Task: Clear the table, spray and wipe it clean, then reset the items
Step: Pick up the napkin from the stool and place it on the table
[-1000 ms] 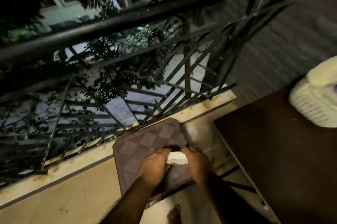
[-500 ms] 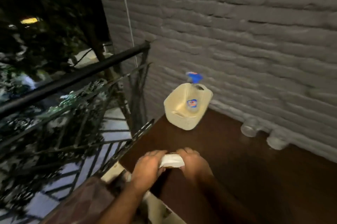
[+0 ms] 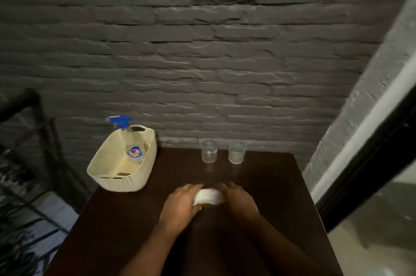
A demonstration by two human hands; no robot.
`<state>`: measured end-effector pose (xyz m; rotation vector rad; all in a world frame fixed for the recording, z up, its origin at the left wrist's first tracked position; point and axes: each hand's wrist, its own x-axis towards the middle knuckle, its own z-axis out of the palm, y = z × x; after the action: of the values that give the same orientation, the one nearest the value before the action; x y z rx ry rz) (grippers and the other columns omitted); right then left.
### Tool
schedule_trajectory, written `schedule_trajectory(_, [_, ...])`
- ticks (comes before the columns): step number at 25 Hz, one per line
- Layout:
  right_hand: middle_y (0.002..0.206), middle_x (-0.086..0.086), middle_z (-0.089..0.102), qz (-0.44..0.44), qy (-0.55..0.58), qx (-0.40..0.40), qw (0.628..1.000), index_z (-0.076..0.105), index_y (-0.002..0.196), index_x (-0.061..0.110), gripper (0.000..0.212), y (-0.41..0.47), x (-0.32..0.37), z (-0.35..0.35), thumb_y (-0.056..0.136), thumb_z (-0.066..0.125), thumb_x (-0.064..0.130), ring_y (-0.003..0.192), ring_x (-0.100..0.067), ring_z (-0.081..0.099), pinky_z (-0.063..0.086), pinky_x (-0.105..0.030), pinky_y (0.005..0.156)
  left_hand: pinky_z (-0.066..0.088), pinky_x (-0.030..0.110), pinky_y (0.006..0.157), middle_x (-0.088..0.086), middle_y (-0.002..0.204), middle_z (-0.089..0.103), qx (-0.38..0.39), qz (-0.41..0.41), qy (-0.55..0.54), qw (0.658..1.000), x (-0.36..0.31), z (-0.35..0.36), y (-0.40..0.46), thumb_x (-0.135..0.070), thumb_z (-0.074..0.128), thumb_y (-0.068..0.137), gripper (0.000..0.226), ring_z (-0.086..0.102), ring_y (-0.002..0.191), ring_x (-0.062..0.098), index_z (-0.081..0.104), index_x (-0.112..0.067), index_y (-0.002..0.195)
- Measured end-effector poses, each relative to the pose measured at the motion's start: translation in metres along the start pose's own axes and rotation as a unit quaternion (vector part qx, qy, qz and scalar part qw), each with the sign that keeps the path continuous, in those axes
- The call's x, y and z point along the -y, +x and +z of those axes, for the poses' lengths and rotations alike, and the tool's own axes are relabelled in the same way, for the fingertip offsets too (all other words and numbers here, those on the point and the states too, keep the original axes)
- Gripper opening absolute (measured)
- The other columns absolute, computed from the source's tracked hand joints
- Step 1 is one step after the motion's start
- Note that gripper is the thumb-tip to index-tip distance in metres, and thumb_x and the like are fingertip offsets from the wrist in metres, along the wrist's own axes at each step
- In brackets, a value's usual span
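A dark brown table (image 3: 270,219) stands against a grey brick wall. Over its middle, my left hand (image 3: 182,203) and my right hand (image 3: 238,201) together hold a small white object (image 3: 209,196) by its two ends; what it is I cannot tell. A cream perforated basket (image 3: 112,163) sits on the table's far left corner, and a spray bottle (image 3: 130,140) with a blue trigger head leans inside it. Two clear glasses stand at the back edge near the wall, the left glass (image 3: 209,151) and the right glass (image 3: 236,153) side by side.
The grey brick wall (image 3: 202,62) rises right behind the table. A dark metal railing (image 3: 20,104) with foliage beyond runs along the left. On the right a dark door frame (image 3: 371,163) edges a pale floor.
The view swung right from the balcony railing and a brown mat to the table. Both hands carried the white object from beside the mat to above the table's middle.
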<state>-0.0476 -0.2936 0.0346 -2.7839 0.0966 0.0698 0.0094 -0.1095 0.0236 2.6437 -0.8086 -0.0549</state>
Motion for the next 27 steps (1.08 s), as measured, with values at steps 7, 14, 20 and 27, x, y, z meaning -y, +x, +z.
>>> schedule_trajectory(7, [0.127,-0.004,0.055,0.116,0.010,-0.017,0.993,0.048,0.129,0.028,0.045,0.003,-0.064,-0.007,0.085,0.055,0.036,0.106,-0.028,0.060,0.053,-0.038,0.085,0.037,0.029,0.106,-0.007,0.142,0.046,0.075,0.070,-0.024,0.994,-0.028,0.038,0.071,-0.036,0.067,0.085,0.064,0.045,0.128,0.015,0.041,-0.030,0.143])
schedule_trajectory(14, [0.125,-0.005,0.057,0.198,0.054,-0.003,0.979,0.049,0.128,0.030,0.050,0.006,-0.138,-0.026,0.080,0.058,0.037,0.107,-0.030,0.060,0.052,-0.040,0.087,0.042,0.027,0.097,-0.006,0.133,0.049,0.110,0.090,-0.069,0.987,-0.079,0.075,0.129,-0.031,0.071,0.083,0.059,0.050,0.120,0.013,0.048,-0.026,0.138])
schedule_trajectory(20, [0.126,-0.008,0.058,0.190,0.040,0.004,0.981,0.047,0.133,0.030,0.052,0.056,-0.228,-0.057,0.082,0.060,0.032,0.108,-0.031,0.060,0.051,-0.039,0.089,0.036,0.028,0.100,0.002,0.137,0.047,0.123,0.074,-0.065,0.987,-0.130,0.104,0.210,-0.030,0.065,0.088,0.058,0.048,0.123,0.019,0.044,-0.019,0.142])
schedule_trajectory(27, [0.123,-0.010,0.064,0.157,0.025,0.021,0.987,0.045,0.133,0.033,0.043,0.134,-0.330,-0.058,0.091,0.052,0.033,0.108,-0.031,0.062,0.053,-0.042,0.089,0.041,0.034,0.100,0.006,0.135,0.053,0.114,0.019,-0.044,0.992,-0.163,0.153,0.308,-0.028,0.069,0.086,0.056,0.053,0.120,0.024,0.049,-0.020,0.138])
